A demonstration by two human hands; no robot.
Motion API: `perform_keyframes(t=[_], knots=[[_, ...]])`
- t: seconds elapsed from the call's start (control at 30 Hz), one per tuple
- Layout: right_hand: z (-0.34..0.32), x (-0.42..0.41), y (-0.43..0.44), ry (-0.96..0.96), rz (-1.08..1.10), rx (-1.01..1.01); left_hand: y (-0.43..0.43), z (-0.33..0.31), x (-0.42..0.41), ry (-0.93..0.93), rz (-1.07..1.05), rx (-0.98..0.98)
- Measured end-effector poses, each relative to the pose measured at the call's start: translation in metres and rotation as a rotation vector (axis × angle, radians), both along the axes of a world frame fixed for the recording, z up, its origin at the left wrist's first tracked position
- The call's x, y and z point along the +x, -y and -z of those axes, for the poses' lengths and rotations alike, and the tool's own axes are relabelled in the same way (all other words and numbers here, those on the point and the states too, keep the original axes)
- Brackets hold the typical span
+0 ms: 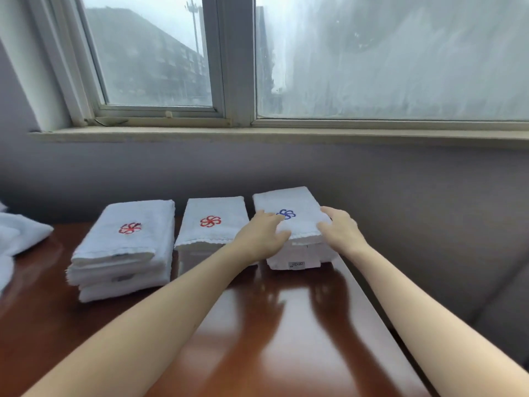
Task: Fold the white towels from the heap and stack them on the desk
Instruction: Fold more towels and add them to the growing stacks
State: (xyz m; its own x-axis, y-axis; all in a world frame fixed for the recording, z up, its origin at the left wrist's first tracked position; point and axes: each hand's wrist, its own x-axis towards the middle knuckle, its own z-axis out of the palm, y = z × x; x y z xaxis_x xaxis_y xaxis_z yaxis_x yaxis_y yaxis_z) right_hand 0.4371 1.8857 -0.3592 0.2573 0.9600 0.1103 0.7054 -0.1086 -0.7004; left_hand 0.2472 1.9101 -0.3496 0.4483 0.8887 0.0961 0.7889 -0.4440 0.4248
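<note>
**On the far-right stack: both hands flat on the top towel**

On the top towel (289, 207) of the right stack (297, 255), the left hand's fingers (270, 218) lie loosely spread beside a blue emblem (287, 214). The right hand's fingers (330, 214) rest on the cloth at its right side. Both thumbs sit on the towel just behind its near hem. The fingers are released, pressing the cloth and gripping nothing. Left hand (262, 234) and right hand (342, 232) flank the emblem.

There are three stacks of folded white towels in a row along the far side of the worktop (257, 333). The left stack (123, 253) and the middle stack (211, 224) each carry a red emblem. The left stack shows about three folded towels. The left forearm hides the lower part of the middle stack. One loose heap (20, 234) of unfolded towels lies at the far left, apart from the stacks.

Only narrow gaps separate the stacks. The right stack stands close to the worktop's right edge, which runs slantwise toward the near right. A broad stretch of bare polished wood lies nearer than the stacks, crossed by both forearms. A wall and a window sill (257, 136) rise behind the row.
</note>
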Motion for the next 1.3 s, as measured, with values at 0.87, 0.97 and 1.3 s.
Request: perform_keyframes(t=[0.87,0.97,1.3], knots=[[-0.069,-0.403,0.112,0.567,-1.073,0.184,0.247,-0.041,-0.387,-0.021,-0.755,0.016],[-0.068,-0.450,0.116,0.554,-1.091,0.207,0.265,-0.044,-0.430,-0.052,-0.824,0.032],[-0.078,-0.602,0.108,0.524,-1.163,0.357,0.281,-0.052,-0.561,-0.065,-0.962,0.105]])
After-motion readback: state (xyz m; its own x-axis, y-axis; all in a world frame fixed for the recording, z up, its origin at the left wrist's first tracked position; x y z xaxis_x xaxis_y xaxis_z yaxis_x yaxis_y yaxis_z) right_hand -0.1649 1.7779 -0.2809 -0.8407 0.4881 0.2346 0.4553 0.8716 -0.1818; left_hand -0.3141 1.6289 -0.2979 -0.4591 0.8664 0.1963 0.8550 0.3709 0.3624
